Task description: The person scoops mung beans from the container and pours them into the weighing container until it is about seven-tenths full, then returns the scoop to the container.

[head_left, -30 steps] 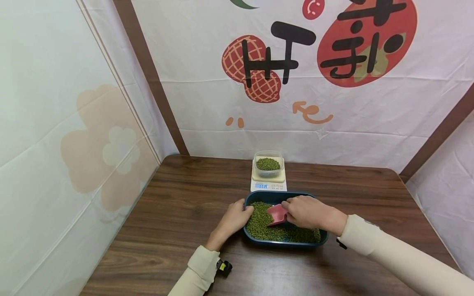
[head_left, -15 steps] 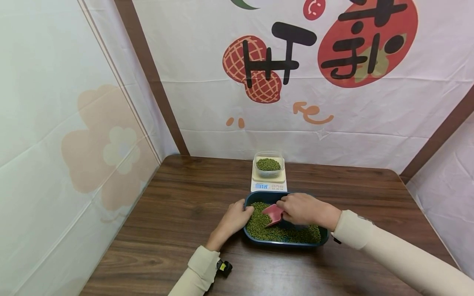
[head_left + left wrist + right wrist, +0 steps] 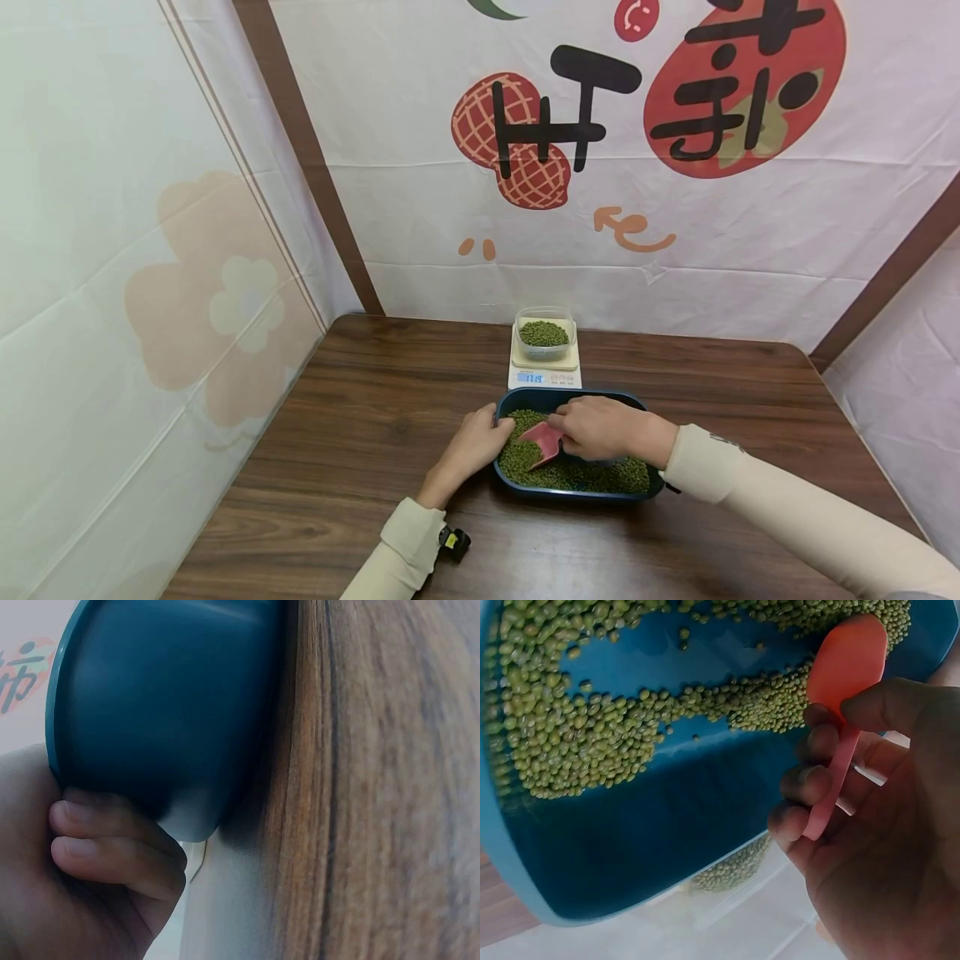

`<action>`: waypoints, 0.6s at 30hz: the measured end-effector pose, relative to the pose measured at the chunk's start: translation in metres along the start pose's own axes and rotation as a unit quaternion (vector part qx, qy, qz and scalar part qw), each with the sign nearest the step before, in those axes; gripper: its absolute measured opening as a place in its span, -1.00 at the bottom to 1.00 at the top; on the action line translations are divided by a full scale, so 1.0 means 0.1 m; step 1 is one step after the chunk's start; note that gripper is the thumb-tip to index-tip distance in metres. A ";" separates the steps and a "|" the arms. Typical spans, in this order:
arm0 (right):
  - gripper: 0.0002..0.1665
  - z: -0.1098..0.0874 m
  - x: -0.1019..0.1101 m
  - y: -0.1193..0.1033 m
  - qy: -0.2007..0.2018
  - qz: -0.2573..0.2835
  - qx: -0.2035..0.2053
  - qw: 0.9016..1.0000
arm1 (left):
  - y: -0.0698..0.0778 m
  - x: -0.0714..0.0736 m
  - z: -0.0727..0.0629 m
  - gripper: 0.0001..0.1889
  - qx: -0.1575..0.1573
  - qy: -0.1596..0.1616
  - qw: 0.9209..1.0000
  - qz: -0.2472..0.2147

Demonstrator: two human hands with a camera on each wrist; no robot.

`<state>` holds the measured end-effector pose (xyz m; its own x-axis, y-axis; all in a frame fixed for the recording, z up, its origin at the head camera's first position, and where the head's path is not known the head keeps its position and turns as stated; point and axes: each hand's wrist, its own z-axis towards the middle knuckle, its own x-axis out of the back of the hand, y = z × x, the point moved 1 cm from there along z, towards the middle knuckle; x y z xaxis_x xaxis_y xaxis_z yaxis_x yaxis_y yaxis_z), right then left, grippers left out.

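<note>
A dark blue tray (image 3: 577, 494) holds green mung beans (image 3: 517, 462) and stands on the table. My left hand (image 3: 474, 442) grips its left rim; in the left wrist view, curled fingers (image 3: 112, 855) press against the tray's outer wall (image 3: 165, 705). Inside the tray, my right hand (image 3: 600, 427) holds a pink scoop (image 3: 545, 442) by its handle, the mouth pointing left into the beans. The right wrist view has the thumb and fingers wrapped around that handle (image 3: 832, 780). How full the scoop is cannot be told clearly.
Just behind the tray, a white digital scale (image 3: 543, 379) with a lit display bears a clear plastic container (image 3: 545, 353) of mung beans. Brown wooden table (image 3: 360, 450) surrounds the tray. A printed cloth (image 3: 420, 200) hangs along the table's back edge.
My right hand has moved left with the scoop, pushing it toward the beans on the tray's left side. The left hand, tray and scale have stayed in place.
</note>
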<state>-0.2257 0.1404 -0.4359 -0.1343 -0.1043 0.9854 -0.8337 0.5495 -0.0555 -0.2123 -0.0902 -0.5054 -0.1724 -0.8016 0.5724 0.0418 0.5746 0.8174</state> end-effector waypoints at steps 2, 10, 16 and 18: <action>-0.63 0.01 -0.01 -0.02 -0.007 0.007 0.003 1.000 | 0.00 0.00 0.00 -0.81 0.002 -0.001 1.000 0.000; -0.74 0.05 -0.05 -0.06 -0.032 0.029 0.014 0.999 | -0.01 -0.01 0.01 -0.79 0.004 -0.006 1.000 0.001; -0.79 0.05 -0.08 -0.07 -0.048 0.047 0.026 0.997 | -0.04 -0.01 0.03 -0.80 0.000 -0.001 1.000 0.009; -0.79 0.05 -0.09 -0.07 -0.051 0.055 0.027 0.997 | -0.04 -0.01 0.03 -0.80 0.000 0.000 1.000 0.009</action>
<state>-0.2216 0.1340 -0.4451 -0.2779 -0.1305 0.9517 -0.8379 0.5175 -0.1737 -0.2150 -0.0909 -0.5095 -0.1719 -0.7915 0.5865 0.0454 0.5884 0.8073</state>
